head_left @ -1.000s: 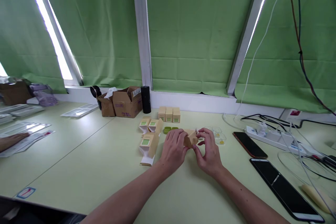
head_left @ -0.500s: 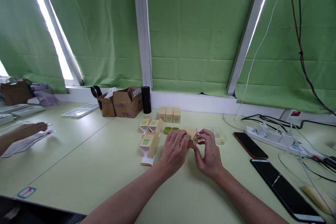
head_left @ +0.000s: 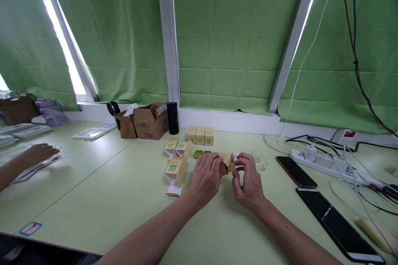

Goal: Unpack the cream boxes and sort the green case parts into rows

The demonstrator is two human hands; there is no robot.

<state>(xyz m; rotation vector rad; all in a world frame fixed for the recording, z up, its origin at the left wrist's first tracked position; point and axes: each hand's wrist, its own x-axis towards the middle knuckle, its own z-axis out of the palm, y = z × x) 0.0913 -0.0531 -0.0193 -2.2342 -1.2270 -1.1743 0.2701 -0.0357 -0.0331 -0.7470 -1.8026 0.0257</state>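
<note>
Between both hands is a small tan cardboard box (head_left: 226, 162), its near end showing folded flaps. My left hand (head_left: 207, 178) is closed round the box's left side. With bent fingers and thumb, my right hand (head_left: 248, 182) pinches a flap on the right side. To the left lie several similar tan boxes with green labels; the nearest box (head_left: 176, 172) has its white-lined flap hanging open. Behind them stands a row of three tan boxes (head_left: 200, 136). Small green containers (head_left: 199, 154) sit just beyond my left hand, and clear round containers (head_left: 260, 164) beyond my right.
Two phones, a nearer phone (head_left: 338, 223) and a farther phone (head_left: 297, 172), lie at right beside a power strip (head_left: 326, 163) with tangled cables. Cardboard cartons (head_left: 151, 122) and a black cylinder (head_left: 173, 118) stand at the back. Another person's hand (head_left: 39, 155) rests over papers at left.
The near-end flaps of the held box now stand more open, and my right thumb has shifted slightly right. At left, the other person's hand has moved a little.
</note>
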